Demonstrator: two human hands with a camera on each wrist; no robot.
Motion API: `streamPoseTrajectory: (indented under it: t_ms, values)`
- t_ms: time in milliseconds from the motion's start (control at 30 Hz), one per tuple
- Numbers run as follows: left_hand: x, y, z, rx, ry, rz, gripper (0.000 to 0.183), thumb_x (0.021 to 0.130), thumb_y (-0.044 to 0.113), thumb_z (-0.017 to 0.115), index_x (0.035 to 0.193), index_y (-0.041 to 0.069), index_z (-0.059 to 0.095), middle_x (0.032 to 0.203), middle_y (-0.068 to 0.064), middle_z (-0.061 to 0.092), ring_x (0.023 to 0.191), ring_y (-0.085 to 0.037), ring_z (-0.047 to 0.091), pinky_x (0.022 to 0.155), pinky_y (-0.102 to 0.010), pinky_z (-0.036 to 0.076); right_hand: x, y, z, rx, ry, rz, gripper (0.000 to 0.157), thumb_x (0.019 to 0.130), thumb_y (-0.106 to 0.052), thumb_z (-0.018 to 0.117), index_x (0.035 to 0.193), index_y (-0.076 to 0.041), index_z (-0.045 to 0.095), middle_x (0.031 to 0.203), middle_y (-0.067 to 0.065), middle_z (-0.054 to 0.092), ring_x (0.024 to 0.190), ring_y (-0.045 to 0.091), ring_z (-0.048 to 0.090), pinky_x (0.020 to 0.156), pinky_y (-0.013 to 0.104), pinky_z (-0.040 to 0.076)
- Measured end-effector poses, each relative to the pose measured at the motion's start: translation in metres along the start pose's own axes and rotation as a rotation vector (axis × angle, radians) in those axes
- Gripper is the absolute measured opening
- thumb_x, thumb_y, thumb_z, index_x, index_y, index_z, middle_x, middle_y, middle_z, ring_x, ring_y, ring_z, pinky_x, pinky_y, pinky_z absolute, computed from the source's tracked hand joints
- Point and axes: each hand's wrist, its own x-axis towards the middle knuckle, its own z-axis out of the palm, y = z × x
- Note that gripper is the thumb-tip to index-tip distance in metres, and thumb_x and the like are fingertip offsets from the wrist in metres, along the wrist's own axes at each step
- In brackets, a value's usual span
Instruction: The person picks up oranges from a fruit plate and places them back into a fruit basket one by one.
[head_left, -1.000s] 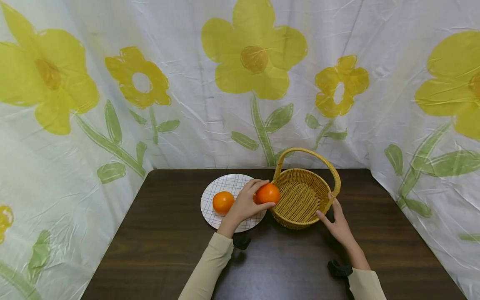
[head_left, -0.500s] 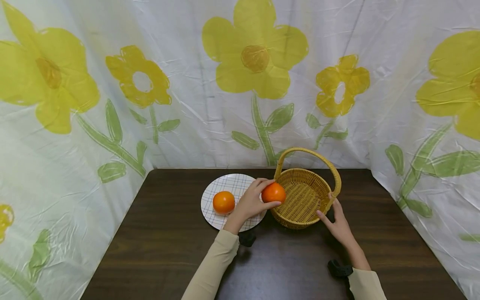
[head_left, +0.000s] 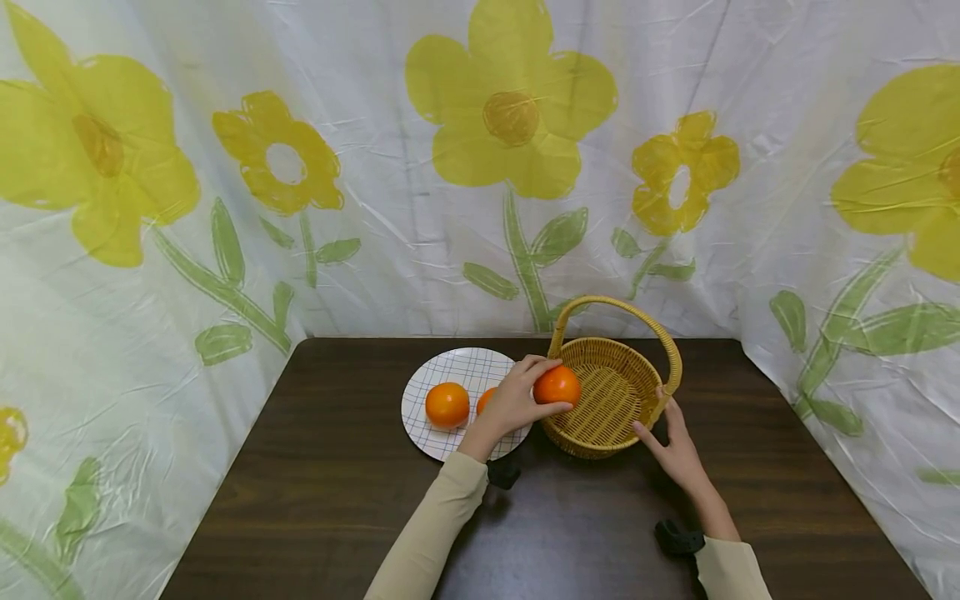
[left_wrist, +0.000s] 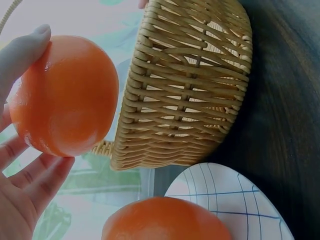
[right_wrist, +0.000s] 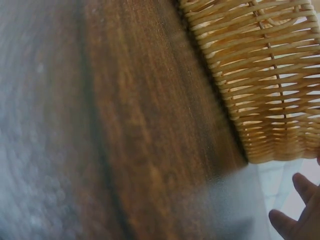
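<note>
My left hand [head_left: 517,398] holds a smooth, glossy round orange fruit [head_left: 557,388] between thumb and fingers, over the left rim of a wicker basket [head_left: 600,442]. In the left wrist view the held fruit [left_wrist: 67,95] hangs beside the basket's rim, a narrow gap between them. At the basket's right side is my right hand [head_left: 675,446], its thumb on the rim and a finger by the handle's base. The basket's woven floor shows bare. Left of it lies a white checked plate [head_left: 468,362] with one orange fruit [head_left: 447,406] and another [head_left: 485,400] partly hidden behind my left hand.
The basket's tall arched handle [head_left: 615,302] rises over its opening. All of this stands on a dark wooden table [head_left: 337,500], plate and basket near its back edge. A white curtain [head_left: 390,275] with yellow flowers hangs behind and along both sides.
My left hand has carried the held fruit rightward, from beside the basket's rim to over it. Another fruit on the plate has come into view behind that hand. My right hand stays put.
</note>
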Motion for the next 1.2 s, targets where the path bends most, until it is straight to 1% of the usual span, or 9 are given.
streamPoseTrajectory:
  t_ms: [167,333,600,833,1200]
  values:
    - [0.003,0.002,0.002,0.014,-0.013,-0.001,0.069,0.074,0.049,0.072,0.134,0.024,0.049,0.127,-0.002,0.048,0.112,-0.021,0.051,0.088,-0.035,0.049,0.0,0.0,0.0,-0.001,-0.004,0.008,0.078,0.092,-0.025,0.058,0.151,-0.019,0.008,0.154,0.015,0.003,0.137,0.046,0.008,0.093,0.073,0.017]
    - [0.006,0.002,0.004,0.003,-0.014,0.008,0.068,0.074,0.047,0.073,0.133,0.021,0.049,0.126,-0.003,0.048,0.111,-0.021,0.051,0.088,-0.035,0.049,0.0,0.001,0.0,-0.009,-0.002,0.013,0.077,0.092,-0.026,0.058,0.151,-0.019,0.009,0.154,0.015,0.003,0.137,0.046,0.009,0.094,0.073,0.017]
    - [0.013,-0.004,0.016,0.02,-0.046,-0.027,0.07,0.075,0.05,0.071,0.135,0.023,0.048,0.129,-0.002,0.046,0.114,-0.02,0.049,0.089,-0.035,0.049,0.001,0.003,0.0,-0.011,-0.001,0.011,0.077,0.092,-0.026,0.058,0.151,-0.02,0.009,0.154,0.015,0.004,0.137,0.046,0.009,0.094,0.072,0.017]
    - [0.018,-0.004,0.021,0.011,-0.058,-0.04,0.07,0.075,0.052,0.07,0.136,0.026,0.047,0.129,-0.001,0.046,0.114,-0.019,0.049,0.088,-0.035,0.049,0.001,0.002,0.0,-0.005,-0.001,0.003,0.077,0.092,-0.025,0.058,0.151,-0.019,0.009,0.154,0.015,0.004,0.137,0.046,0.009,0.094,0.072,0.017]
    - [0.025,-0.006,0.028,0.054,-0.1,-0.036,0.072,0.076,0.052,0.07,0.136,0.021,0.047,0.129,-0.002,0.047,0.113,-0.021,0.049,0.088,-0.034,0.049,0.0,0.002,0.001,-0.006,0.001,0.012,0.078,0.091,-0.026,0.059,0.15,-0.02,0.009,0.154,0.016,0.004,0.137,0.046,0.009,0.094,0.072,0.017]
